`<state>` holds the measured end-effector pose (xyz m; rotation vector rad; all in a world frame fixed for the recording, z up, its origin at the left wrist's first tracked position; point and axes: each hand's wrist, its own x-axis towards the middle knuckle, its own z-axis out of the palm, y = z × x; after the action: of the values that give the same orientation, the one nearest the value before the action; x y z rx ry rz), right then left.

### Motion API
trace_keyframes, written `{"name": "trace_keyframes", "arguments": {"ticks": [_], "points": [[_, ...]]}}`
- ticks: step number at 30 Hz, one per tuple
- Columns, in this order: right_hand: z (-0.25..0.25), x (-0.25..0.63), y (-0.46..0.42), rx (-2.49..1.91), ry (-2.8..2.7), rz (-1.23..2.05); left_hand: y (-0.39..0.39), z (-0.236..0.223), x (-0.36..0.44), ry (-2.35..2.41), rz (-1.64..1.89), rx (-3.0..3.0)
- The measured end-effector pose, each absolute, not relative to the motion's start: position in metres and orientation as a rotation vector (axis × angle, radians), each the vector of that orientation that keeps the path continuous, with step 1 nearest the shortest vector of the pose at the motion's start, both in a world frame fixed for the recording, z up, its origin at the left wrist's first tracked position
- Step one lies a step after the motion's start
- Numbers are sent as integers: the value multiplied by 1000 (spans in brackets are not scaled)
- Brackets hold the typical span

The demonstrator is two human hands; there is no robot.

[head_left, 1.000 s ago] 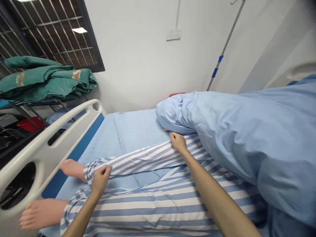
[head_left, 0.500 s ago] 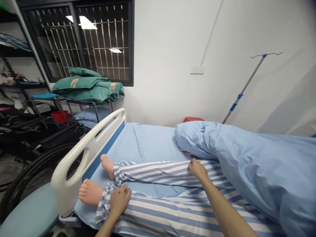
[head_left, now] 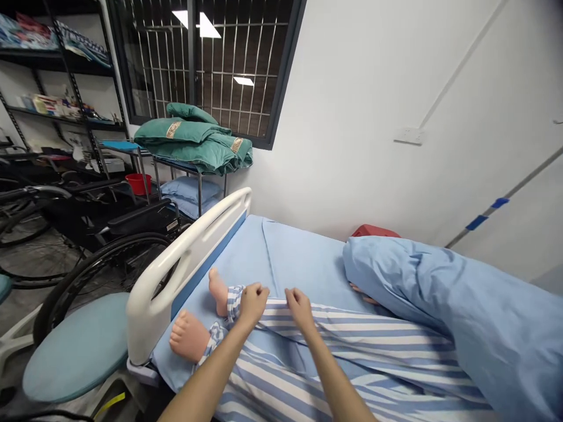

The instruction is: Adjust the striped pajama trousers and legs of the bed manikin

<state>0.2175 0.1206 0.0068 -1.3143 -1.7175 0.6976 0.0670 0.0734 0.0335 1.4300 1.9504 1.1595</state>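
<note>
A doll-like patient figure lies on the bed in blue-and-white striped pyjama trousers, with two bare feet at the left. My left hand is pinched on the striped cloth at the upper trouser cuff, just beside the upper foot. My right hand grips a fold of the same striped cloth a little to the right. A light blue quilt covers the upper body, with only a small figure hand showing under its edge.
A white bed side rail runs along the left of the blue sheet. Beyond it stand a wheelchair and a rack holding green folded quilts. A red cushion lies at the bed's head against the wall.
The view has swung left and up, showing more of the room. My hands have come closer together on the striped trousers, near the cuffs, and the cloth is gathered in both.
</note>
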Motion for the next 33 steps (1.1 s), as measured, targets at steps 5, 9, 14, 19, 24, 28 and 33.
{"name": "trace_keyframes", "arguments": {"ticks": [5, 9, 14, 19, 24, 28, 33], "points": [[-13, 153, 124, -1269, -1591, 874, 120, 10, 64, 1942, 1180, 1385], [-14, 156, 131, -1235, -1688, 790, 122, -18, 61, 1936, 1124, 1412], [-18, 179, 145, -1284, -1650, 824, 133, -13, 75, 1906, 1179, 1394], [-18, 202, 148, -1264, -1578, 849, 139, -12, 109, 1831, 1208, 1400], [-11, 230, 149, -1267, -1558, 883, 145, -14, 140, 1767, 1258, 1398], [-4, 253, 152, -1266, -1617, 751, 152, -9, 160, 1742, 1289, 1392], [-5, 286, 155, -1315, -1569, 693, 158, -8, 185, 1662, 1260, 1465]]}}
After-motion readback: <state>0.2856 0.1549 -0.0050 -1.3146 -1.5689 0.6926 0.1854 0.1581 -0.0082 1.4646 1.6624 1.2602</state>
